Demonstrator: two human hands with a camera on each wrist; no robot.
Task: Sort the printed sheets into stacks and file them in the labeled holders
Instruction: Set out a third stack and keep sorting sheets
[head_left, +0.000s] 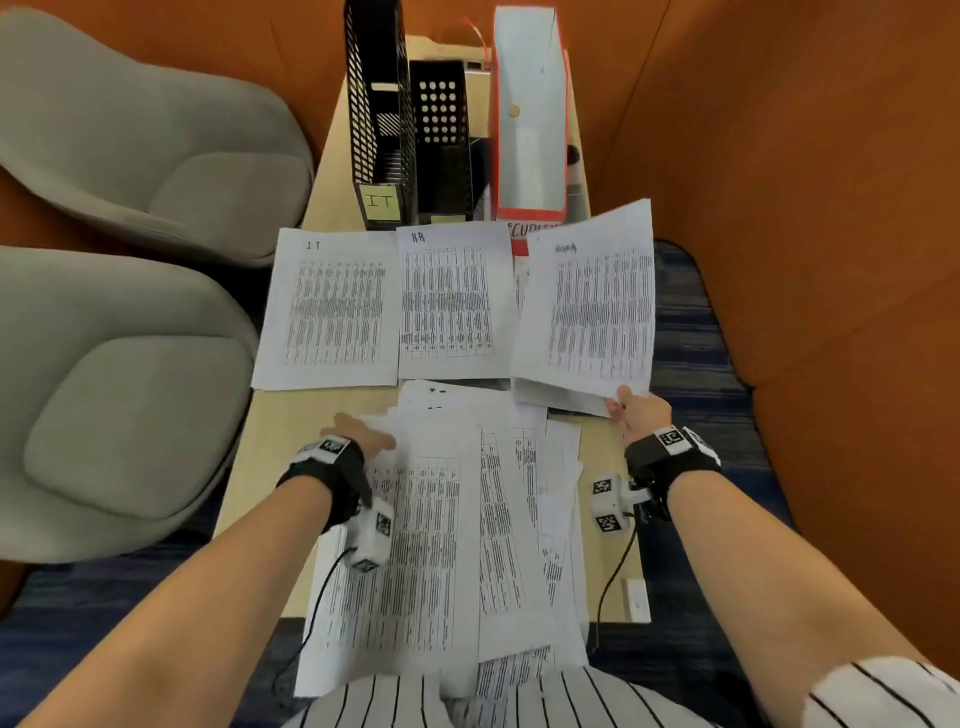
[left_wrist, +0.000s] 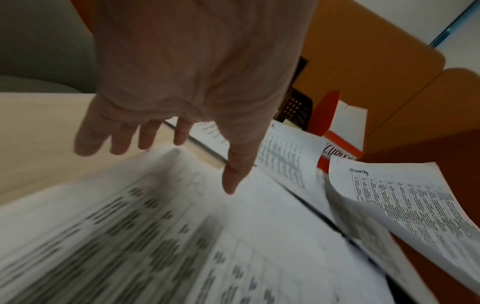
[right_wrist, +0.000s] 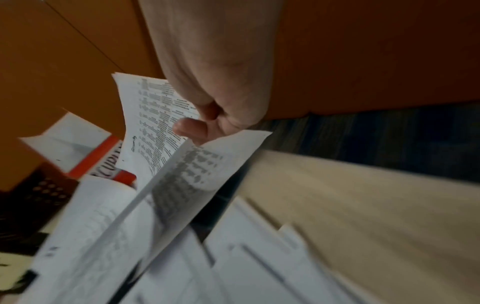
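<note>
Only the right wrist view shows the right hand (right_wrist: 221, 115) pinching the sheet (right_wrist: 155, 115); left hand (left_wrist: 182, 86) fingers are spread above papers (left_wrist: 182, 246) on the table (head_left: 275, 415).

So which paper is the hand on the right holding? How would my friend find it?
Look at the pale wooden table and the three paper piles lined up before the holders. It is the Security sheet at the right end, pinched at its near corner by the right hand. Only this one curls up off the table.

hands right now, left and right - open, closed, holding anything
Left hand: open, fingers spread over the unsorted sheets.
Right hand: closed, pinching the near edge of the Security sheets, lifted off the table.
</note>
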